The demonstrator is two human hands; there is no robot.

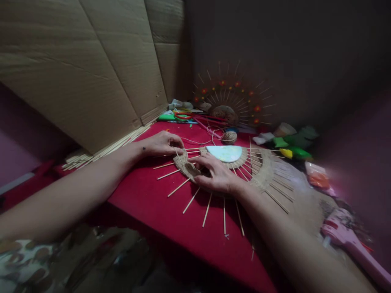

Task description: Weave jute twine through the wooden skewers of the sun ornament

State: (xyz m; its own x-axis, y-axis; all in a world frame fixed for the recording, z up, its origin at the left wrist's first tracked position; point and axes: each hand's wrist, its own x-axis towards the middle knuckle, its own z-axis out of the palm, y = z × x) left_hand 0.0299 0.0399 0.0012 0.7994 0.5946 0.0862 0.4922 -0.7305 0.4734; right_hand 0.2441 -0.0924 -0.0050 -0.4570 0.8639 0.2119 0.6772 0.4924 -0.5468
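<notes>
A half-round craft piece made of thin wooden sticks [207,209] lies on the red-covered table, its sticks fanning outward. Across the sticks runs a woven twine band [185,165], and a pale blue half disc [225,153] sits at the centre. At the band's left end, my left hand [161,144] is closed, thumb and fingertips pinching its edge. My right hand [215,173] reaches over the piece, thumb and fingers curled against the band's inner and lower side. The right palm and forearm hide part of the band and several sticks.
A ball of twine [229,137] stands behind the piece. To the right lies a pink glue gun [351,240]. Large cardboard [91,73] rises at the left, beside a bundle of sticks [77,158]. A flower-decorated stick fan [224,91] leans at the back.
</notes>
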